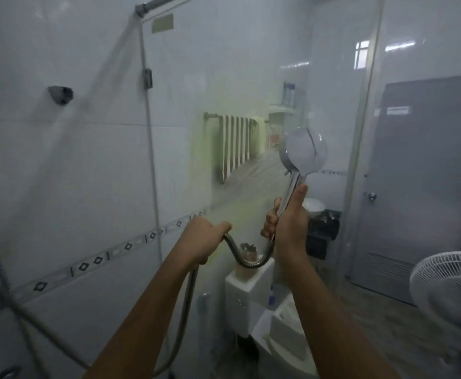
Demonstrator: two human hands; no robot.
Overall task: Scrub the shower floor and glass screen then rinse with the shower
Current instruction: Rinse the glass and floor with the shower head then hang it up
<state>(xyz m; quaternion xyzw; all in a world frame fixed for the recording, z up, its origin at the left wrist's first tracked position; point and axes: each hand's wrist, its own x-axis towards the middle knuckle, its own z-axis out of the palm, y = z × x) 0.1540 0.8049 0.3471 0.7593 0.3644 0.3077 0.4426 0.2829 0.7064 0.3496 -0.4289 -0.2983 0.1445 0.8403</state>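
place: home bathroom | signs: tiled wall point(60, 187) left of the left hand point(204, 239); toilet cistern point(248, 291) just below the right hand point(286, 228); striped towel point(235, 143) up-left of it, behind the glass screen point(196, 64)

Chrome shower head point(304, 150); silver ribbed hose point(240, 255); striped towel point(236, 143).

Nothing is legible: the pale rectangular sticker point(163, 23) on the clear glass screen point(224, 64), far above the right hand point(288, 222)'s grip, is blurred.

The glass screen point(251, 64) stops me in front; the hose point(247, 264) sags between my left hand point(202, 239) and right hand point(289, 228); a fan point(448, 285), maybe close, crowds my right.
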